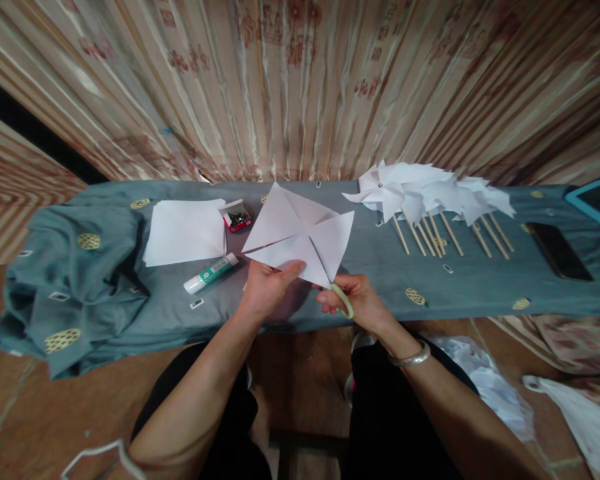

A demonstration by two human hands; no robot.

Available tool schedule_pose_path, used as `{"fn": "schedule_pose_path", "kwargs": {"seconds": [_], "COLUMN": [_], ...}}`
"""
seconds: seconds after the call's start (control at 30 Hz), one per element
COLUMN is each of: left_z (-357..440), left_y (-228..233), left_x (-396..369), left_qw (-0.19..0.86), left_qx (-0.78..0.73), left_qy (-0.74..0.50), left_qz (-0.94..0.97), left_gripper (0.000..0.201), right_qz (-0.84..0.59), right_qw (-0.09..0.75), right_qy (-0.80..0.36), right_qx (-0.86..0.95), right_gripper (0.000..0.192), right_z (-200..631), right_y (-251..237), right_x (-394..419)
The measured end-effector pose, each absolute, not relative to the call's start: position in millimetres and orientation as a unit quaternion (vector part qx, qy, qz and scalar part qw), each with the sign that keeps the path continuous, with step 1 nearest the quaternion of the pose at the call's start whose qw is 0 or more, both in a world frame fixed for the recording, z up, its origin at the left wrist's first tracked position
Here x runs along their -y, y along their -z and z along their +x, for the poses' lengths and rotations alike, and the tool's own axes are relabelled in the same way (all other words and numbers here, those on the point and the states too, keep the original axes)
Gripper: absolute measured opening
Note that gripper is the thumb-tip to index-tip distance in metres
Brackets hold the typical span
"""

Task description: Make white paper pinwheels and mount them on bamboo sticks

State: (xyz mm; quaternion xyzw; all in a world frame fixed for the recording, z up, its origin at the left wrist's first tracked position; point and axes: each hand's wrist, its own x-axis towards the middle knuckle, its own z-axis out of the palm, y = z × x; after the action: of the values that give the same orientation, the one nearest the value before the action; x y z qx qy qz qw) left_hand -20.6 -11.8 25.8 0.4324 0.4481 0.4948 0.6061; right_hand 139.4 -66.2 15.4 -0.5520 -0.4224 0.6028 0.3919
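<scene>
Head view is showing no writing clear enough to read: the glue stick (211, 273) is carrying a green label, but its lettering is too small to make out. A grey-green cloth (105, 293) with yellow patches is covering a long low table, and striped, shiny curtains (300, 80) are hanging behind it, above a reddish-brown floor. The left hand (267, 288) is pinching the near edge of a white paper square (300, 240), thumb on top, holding it tilted up just above the cloth. The right hand (357, 301) is gripping pale-handled scissors (341, 298), fingers curled through the loop, the blades meeting the paper's lower right corner. A stack of white paper (183, 230) and a small red box (236, 216) are lying to the left; finished paper pinwheels (425, 200) on wooden sticks are resting to the right, near a dark phone (559, 251).
</scene>
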Motion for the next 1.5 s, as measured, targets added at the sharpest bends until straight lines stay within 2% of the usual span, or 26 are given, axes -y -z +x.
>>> {"fn": "schedule_pose_path", "kwargs": {"seconds": [0.2,0.33,0.4,0.47,0.57,0.67,0.8,0.97,1.03,1.1,1.2,1.27,1.33,1.37,1.5], "left_z": [-16.5,-14.9,-14.9,-13.7,-7.2,2.0,7.0,-1.8,-7.5,-13.6,-23.6,-30.4,-35.9,-37.7,-36.1], "left_y": [-21.5,-16.8,-12.1,-5.7,4.1,8.8,5.5,0.6,1.2,2.6,5.3,8.3,13.5,16.9,30.4], "left_x": [10.5,5.9,3.8,4.2,11.7,25.1,43.0,66.6,76.6,83.7,81.8,71.1,56.1,48.4,25.2], "left_qw": [0.621,0.641,0.651,0.661,0.687,0.714,0.77,0.821,0.834,0.833,0.725,0.541,0.355,0.296,0.168], "left_qx": [-0.432,-0.426,-0.425,-0.438,-0.46,-0.461,-0.406,-0.393,-0.405,-0.409,-0.396,-0.376,-0.351,-0.346,-0.349], "left_qy": [-0.505,-0.516,-0.524,-0.524,-0.497,-0.465,-0.417,-0.337,-0.293,-0.252,-0.279,-0.325,-0.341,-0.333,-0.257], "left_qz": [0.416,0.375,0.346,0.312,0.261,0.249,0.261,0.24,0.233,0.276,0.49,0.679,0.797,0.826,0.885], "left_gripper": [0.035,0.035,0.036,0.036,0.032,0.029,0.03,0.031,0.036,0.033,0.027,0.024,0.029,0.031,0.039], "right_qz": [-0.528,-0.542,-0.583,-0.647,-0.752,-0.796,-0.799,-0.782,-0.78,-0.772,-0.703,-0.627,-0.584,-0.574,-0.574], "right_qw": [0.353,0.259,0.209,0.183,0.135,0.071,0.053,0.055,0.068,0.108,0.206,0.248,0.247,0.238,0.211], "right_qy": [-0.643,-0.633,-0.564,-0.431,-0.184,-0.047,-0.008,0.007,0.006,0.01,0.003,-0.013,-0.026,-0.027,-0.016], "right_qx": [0.428,0.489,0.546,0.602,0.618,0.6,0.598,0.621,0.622,0.626,0.681,0.738,0.773,0.783,0.791], "right_gripper": [0.057,0.051,0.044,0.041,0.053,0.061,0.063,0.044,0.041,0.036,0.03,0.031,0.033,0.033,0.036], "right_z": [144.6,169.7,189.2,209.6,233.7,245.7,251.5,260.6,261.9,257.3,236.8,217.9,200.7,193.9,180.8], "right_y": [-17.7,-17.7,-16.1,-14.6,-13.5,-11.8,-7.0,-6.8,-8.6,-9.3,-5.1,1.3,8.6,11.8,17.5], "right_x": [69.6,79.4,85.9,92.2,98.7,98.7,91.0,86.0,87.3,88.9,90.6,91.3,91.7,91.5,84.8]}}
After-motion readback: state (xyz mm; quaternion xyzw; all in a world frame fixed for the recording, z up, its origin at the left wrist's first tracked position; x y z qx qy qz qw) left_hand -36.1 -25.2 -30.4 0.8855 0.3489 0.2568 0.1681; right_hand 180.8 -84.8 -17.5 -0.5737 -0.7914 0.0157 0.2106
